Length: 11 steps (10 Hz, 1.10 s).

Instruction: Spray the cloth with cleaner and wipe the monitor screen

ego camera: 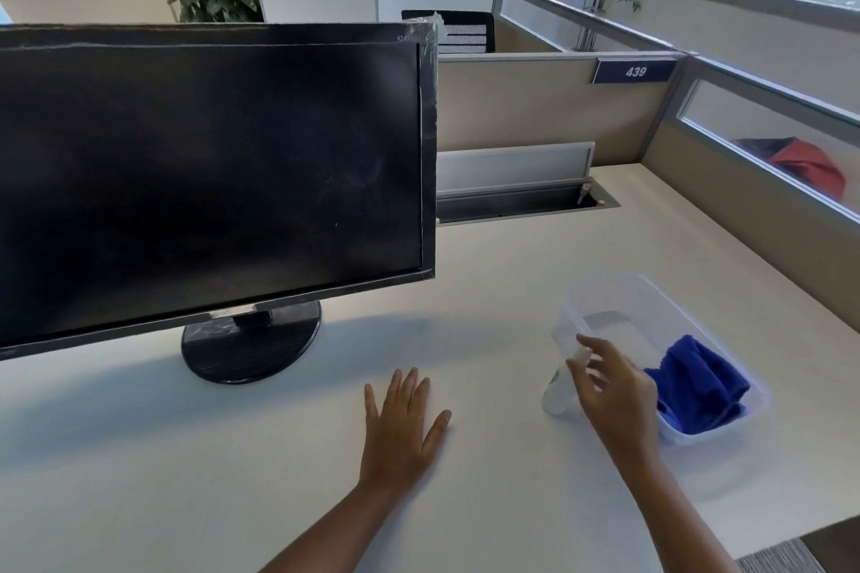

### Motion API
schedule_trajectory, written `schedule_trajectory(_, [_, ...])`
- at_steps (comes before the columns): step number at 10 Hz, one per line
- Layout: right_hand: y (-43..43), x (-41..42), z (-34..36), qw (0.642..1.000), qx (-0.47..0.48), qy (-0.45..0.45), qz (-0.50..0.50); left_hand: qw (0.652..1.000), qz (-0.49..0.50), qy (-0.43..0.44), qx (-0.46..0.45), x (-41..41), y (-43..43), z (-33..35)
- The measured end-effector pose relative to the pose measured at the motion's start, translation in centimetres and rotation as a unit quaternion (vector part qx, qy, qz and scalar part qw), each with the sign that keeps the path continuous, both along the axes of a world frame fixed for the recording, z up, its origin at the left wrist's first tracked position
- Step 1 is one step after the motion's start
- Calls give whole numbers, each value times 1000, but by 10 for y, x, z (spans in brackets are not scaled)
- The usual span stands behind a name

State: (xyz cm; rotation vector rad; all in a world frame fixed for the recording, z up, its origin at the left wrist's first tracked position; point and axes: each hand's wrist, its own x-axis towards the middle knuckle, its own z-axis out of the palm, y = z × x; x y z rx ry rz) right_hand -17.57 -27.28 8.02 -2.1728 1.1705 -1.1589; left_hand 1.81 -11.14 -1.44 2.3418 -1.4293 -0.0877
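Observation:
A black monitor (209,177) stands at the left on a round base, its dark screen showing faint smears. At the right sits a clear plastic container (651,288) with a crumpled blue cloth (698,382) in its near end. A small pale spray bottle (556,395) stands at the container's near left corner. My right hand (614,391) hovers by the bottle with fingers spread, fingertips at its top; no firm grip shows. Flat on the desk, palm down, my left hand (400,423) rests between the monitor base and the container.
The pale desk (512,284) has an open cable tray (516,198) at the back behind the monitor. Beige partitions wall the back and right side; one bears a blue "439" sign (635,71). The desk's front edge runs at the lower right.

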Motion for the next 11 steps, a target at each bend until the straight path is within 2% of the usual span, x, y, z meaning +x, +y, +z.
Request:
schedule_trajectory(2, [-39, -8, 74, 988, -53, -140, -32, 1000, -3, -8, 5, -1, 0, 4])
schedule_trajectory(3, [-63, -14, 92, 985, -69, -149, -56, 1000, 0, -5, 4, -1, -1, 4])
schedule_trajectory(4, [-92, -13, 87, 992, -47, -89, -80, 1000, -1, 1, 4, -2, -1, 5])
schedule_trajectory(6, [-109, -9, 32, 996, 26, 8, -82, 1000, 4, 7, 11, -1, 0, 2])
schedule_trajectory(8, [-112, -15, 6, 992, 71, 25, -97, 1000, 4, 11, 20, 0, 0, 2])
schedule_trajectory(9, [-109, -20, 14, 990, 89, 43, -97, 1000, 1, 16, 6, 0, 0, 3])
schedule_trajectory(10, [-86, -7, 27, 986, -17, 62, -152, 999, 16, 30, -41, 4, 3, 9])
schedule_trajectory(11, [-65, 13, 32, 988, -84, 48, -117, 997, 27, 18, -67, 11, 6, 10])
